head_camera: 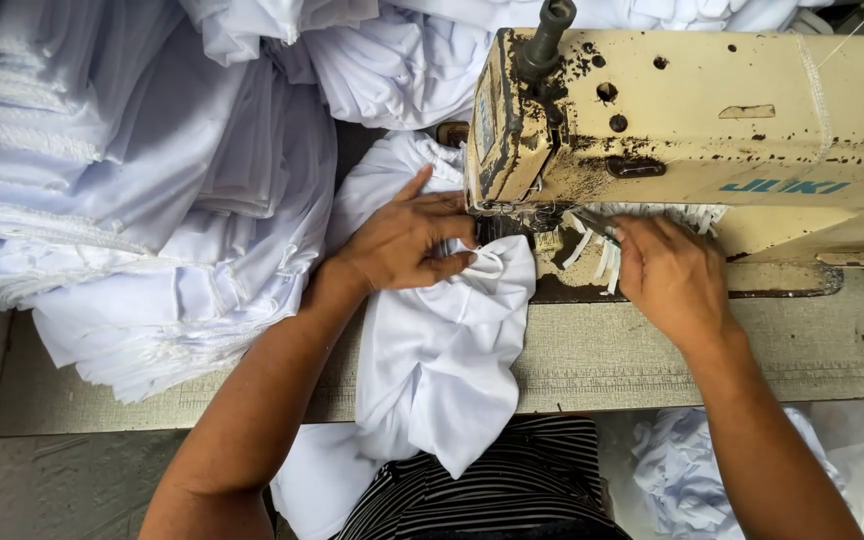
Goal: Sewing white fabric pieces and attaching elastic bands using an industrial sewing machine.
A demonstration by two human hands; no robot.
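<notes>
The fingers (449,262) of the left hand (402,243) are lying spread and slightly curled, pressing down on a bunched fold of white cloth (442,350); the thumb is pointing away toward the far side, and the fingertips are pinching a small gathered edge of the cloth just left of the needle area. The fingers of the right hand (670,275) are lying close together and bent, their tips resting among a row of small white tags (592,245) under the machine head; whether they are gripping one is impossible to tell.

The white cloth is looking smooth, thin and softly creased. It is running from under the left fingers toward the near edge of the table, draping over that edge onto a striped black-and-white garment (512,485) on the person's lap.

The sewing machine (712,130) is standing on the far right, a boxy cream metal body with chipped paint, dark oily stains and round holes. The table (652,355) is showing a worn, grey-beige, woven-looking surface. A large pile of folded white fabric (132,170) is sitting on the left, with ribbed seams along its edges. More crumpled white material (682,460) is lying below the table on the right.
</notes>
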